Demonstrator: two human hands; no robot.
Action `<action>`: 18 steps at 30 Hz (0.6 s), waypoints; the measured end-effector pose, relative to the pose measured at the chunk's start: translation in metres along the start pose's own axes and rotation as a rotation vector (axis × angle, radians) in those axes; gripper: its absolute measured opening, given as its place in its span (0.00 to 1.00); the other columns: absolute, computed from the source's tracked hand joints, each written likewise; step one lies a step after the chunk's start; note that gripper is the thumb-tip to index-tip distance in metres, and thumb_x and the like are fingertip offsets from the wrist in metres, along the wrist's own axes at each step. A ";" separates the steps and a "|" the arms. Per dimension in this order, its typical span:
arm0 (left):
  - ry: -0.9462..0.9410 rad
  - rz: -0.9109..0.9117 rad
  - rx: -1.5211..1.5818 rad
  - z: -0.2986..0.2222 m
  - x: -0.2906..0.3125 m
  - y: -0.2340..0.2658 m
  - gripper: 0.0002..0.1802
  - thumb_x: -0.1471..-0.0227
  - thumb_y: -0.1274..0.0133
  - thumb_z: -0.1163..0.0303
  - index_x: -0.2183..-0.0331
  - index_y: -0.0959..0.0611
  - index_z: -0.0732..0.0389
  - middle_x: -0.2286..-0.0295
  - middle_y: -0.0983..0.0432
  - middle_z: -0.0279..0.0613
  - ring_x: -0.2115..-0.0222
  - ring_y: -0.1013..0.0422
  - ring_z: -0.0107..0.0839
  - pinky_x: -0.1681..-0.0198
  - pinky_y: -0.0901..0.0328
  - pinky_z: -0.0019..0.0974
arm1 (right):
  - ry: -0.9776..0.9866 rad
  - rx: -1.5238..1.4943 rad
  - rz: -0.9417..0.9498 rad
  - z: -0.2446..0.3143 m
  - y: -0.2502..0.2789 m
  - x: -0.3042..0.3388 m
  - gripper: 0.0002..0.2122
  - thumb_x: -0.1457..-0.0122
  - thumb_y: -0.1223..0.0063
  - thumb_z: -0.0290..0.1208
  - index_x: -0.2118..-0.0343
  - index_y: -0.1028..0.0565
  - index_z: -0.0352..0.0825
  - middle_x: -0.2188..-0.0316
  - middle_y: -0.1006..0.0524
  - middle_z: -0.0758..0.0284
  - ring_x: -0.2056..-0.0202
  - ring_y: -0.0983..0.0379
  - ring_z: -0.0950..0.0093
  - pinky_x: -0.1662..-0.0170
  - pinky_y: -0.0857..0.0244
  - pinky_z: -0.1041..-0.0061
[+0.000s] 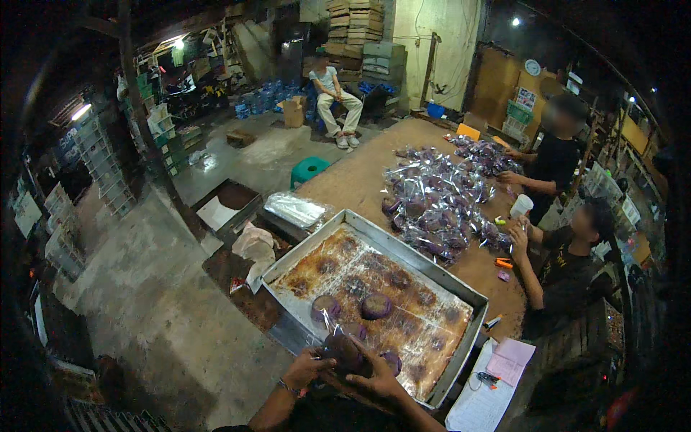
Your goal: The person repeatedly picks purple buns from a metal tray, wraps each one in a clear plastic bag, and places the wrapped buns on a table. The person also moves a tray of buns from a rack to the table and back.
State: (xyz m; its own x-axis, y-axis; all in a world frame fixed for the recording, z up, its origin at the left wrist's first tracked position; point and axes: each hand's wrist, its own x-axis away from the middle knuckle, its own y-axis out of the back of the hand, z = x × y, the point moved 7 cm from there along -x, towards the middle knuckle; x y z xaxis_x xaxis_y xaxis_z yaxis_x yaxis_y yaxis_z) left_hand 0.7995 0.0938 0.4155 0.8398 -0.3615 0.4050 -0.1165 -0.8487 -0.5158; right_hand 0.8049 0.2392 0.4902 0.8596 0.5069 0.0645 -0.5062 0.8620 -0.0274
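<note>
Close to my body, my left hand [308,369] and my right hand [377,379] are closed around a dark purple bun in a clear plastic bag [341,351]. The bag's loose film sticks up above the bun. Just beyond my hands lies a large metal baking tray [453,286], its bottom stained brown. Several round purple buns sit on it, among them one bun [375,306] near the middle and another bun [326,307] to its left. My fingers partly hide the bun I hold.
A heap of bagged purple buns [439,198] covers the table [353,173] beyond the tray. Clear plastic bags [295,209] and a cloth [254,248] lie left of it; papers [482,389] lie at right. Two co-workers stay at the table's right; another person sits farther back near a green stool [309,171].
</note>
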 end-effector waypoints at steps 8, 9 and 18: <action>-0.042 0.238 0.220 0.014 -0.015 0.012 0.29 0.58 0.37 0.66 0.54 0.26 0.66 0.59 0.26 0.42 0.58 0.30 0.33 0.53 0.34 0.36 | 0.099 0.451 -0.006 0.039 -0.024 -0.045 0.25 0.39 0.56 0.37 0.42 0.44 0.33 0.47 0.35 0.52 0.44 0.41 0.59 0.42 0.50 0.65; 0.034 0.232 0.272 0.022 -0.019 0.015 0.30 0.58 0.37 0.64 0.53 0.27 0.66 0.59 0.26 0.42 0.58 0.30 0.33 0.53 0.35 0.36 | -0.014 0.566 0.049 0.035 -0.020 -0.056 0.23 0.39 0.58 0.36 0.43 0.42 0.33 0.47 0.35 0.52 0.45 0.40 0.59 0.42 0.49 0.64; 0.129 -0.507 -0.882 0.040 -0.009 0.139 0.24 0.56 0.41 0.51 0.69 0.17 0.66 0.74 0.21 0.41 0.74 0.25 0.35 0.69 0.33 0.38 | 0.261 0.859 -0.176 0.147 0.062 -0.040 0.15 0.39 0.59 0.30 0.49 0.33 0.36 0.58 0.27 0.55 0.64 0.26 0.62 0.59 0.32 0.67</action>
State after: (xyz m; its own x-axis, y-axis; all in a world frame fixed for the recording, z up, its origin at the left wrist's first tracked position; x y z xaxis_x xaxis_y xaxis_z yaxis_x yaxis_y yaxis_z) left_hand 0.7975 -0.0055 0.3097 0.8415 0.1245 0.5257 -0.1553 -0.8762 0.4561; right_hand 0.7290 0.2711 0.6329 0.8646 0.4453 -0.2328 -0.1544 0.6764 0.7202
